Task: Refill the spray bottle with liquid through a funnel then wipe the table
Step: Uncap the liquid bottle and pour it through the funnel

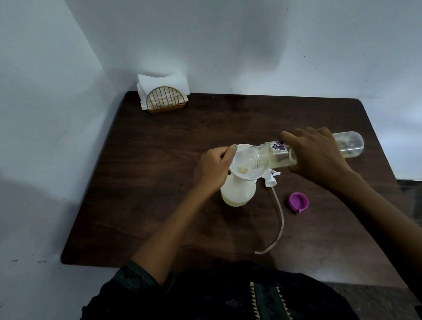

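A white spray bottle (237, 193) stands on the dark wooden table (151, 205), pale yellow liquid at its bottom. A white funnel (244, 167) sits in its neck. My left hand (215, 169) grips the funnel's rim and the bottle's neck. My right hand (315, 154) holds a clear plastic bottle (275, 154) with a purple label, tipped almost flat, its open mouth over the funnel. A little liquid lies in the funnel. The spray head (271, 179) with its long tube lies on the table to the right of the spray bottle.
A purple cap (298, 202) lies right of the spray head's tube. A gold wire holder with white napkins (163, 95) stands at the table's far left corner, against the wall. Walls close in the back and left sides.
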The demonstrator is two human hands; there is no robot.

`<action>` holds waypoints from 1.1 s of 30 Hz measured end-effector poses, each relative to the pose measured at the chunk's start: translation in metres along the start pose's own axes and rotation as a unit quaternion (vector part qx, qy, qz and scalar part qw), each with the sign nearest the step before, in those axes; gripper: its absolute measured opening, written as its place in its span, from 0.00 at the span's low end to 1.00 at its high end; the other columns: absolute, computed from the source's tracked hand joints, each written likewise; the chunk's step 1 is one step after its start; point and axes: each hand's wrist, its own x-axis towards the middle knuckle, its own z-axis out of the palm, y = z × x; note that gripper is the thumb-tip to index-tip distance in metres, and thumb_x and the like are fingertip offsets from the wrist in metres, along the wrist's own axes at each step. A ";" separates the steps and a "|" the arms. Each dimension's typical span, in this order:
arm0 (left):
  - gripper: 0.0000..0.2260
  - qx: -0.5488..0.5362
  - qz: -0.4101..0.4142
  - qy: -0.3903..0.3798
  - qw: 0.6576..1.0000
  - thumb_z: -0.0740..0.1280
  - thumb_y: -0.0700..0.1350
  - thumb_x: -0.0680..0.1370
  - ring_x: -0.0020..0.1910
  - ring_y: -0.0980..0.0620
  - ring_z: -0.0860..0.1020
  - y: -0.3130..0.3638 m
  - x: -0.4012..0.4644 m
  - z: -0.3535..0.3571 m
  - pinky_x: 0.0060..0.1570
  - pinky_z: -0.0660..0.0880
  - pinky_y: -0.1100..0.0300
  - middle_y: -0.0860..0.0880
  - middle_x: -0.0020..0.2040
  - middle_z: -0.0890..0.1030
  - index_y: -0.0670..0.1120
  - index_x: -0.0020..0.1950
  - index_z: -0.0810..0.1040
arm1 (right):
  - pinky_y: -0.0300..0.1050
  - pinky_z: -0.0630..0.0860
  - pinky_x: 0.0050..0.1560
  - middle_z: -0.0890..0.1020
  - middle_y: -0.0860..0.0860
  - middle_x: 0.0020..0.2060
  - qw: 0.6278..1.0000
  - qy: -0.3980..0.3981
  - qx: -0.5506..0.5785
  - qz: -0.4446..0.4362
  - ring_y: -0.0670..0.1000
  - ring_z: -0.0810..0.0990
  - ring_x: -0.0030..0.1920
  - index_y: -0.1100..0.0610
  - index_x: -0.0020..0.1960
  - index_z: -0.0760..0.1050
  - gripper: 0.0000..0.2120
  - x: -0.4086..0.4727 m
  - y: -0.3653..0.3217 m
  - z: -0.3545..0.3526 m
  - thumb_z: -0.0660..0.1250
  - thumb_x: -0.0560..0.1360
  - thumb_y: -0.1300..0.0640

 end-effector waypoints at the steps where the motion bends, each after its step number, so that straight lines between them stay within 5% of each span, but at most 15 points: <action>1: 0.21 0.001 0.001 0.000 1.000 0.59 0.51 0.81 0.25 0.55 0.63 0.000 0.000 0.000 0.29 0.58 0.59 0.52 0.24 0.64 0.46 0.29 0.66 | 0.53 0.67 0.50 0.80 0.57 0.52 1.000 0.001 -0.001 0.000 0.60 0.77 0.52 0.56 0.58 0.72 0.26 0.000 0.000 0.000 0.73 0.64 0.49; 15: 0.20 0.001 -0.004 -0.027 1.000 0.60 0.51 0.81 0.21 0.58 0.65 0.002 0.002 -0.007 0.30 0.60 0.59 0.53 0.24 0.64 0.47 0.29 0.65 | 0.47 0.63 0.46 0.81 0.56 0.49 0.996 0.008 0.085 0.028 0.59 0.78 0.49 0.58 0.57 0.72 0.25 -0.002 0.004 0.013 0.74 0.64 0.50; 18: 0.19 0.001 -0.005 -0.035 0.999 0.60 0.52 0.80 0.27 0.55 0.65 0.000 0.003 -0.009 0.33 0.61 0.55 0.53 0.25 0.65 0.48 0.30 0.66 | 0.49 0.70 0.45 0.81 0.56 0.49 0.987 -0.007 0.150 0.063 0.60 0.79 0.48 0.59 0.59 0.71 0.28 -0.002 0.002 0.020 0.74 0.64 0.48; 22: 0.17 -0.018 -0.009 -0.051 0.999 0.62 0.50 0.79 0.29 0.54 0.69 0.000 0.003 -0.011 0.35 0.65 0.55 0.53 0.27 0.70 0.50 0.31 0.71 | 0.47 0.73 0.40 0.80 0.52 0.43 0.936 -0.009 0.331 0.118 0.55 0.79 0.42 0.59 0.54 0.73 0.24 -0.005 0.001 0.026 0.76 0.63 0.54; 27: 0.14 -0.016 -0.051 -0.069 0.996 0.61 0.58 0.77 0.45 0.52 0.79 0.002 0.003 -0.011 0.49 0.76 0.52 0.52 0.43 0.82 0.52 0.49 0.81 | 0.30 0.76 0.43 0.82 0.45 0.46 0.858 0.025 0.491 0.146 0.40 0.81 0.45 0.52 0.54 0.74 0.24 -0.005 0.006 0.030 0.77 0.63 0.63; 31: 0.18 0.031 -0.083 0.024 0.996 0.57 0.63 0.78 0.45 0.55 0.77 0.018 0.001 -0.019 0.46 0.73 0.57 0.55 0.44 0.79 0.52 0.53 0.78 | 0.28 0.75 0.44 0.83 0.47 0.47 0.817 0.074 0.552 0.148 0.39 0.82 0.45 0.53 0.54 0.74 0.23 0.000 0.005 0.020 0.77 0.63 0.65; 33: 0.16 0.009 -0.031 0.057 0.998 0.59 0.62 0.77 0.44 0.55 0.77 0.035 0.006 -0.023 0.43 0.74 0.59 0.56 0.43 0.78 0.53 0.54 0.77 | 0.29 0.76 0.44 0.83 0.48 0.47 0.803 0.115 0.564 0.155 0.40 0.82 0.45 0.53 0.54 0.74 0.23 0.007 0.008 0.011 0.78 0.63 0.63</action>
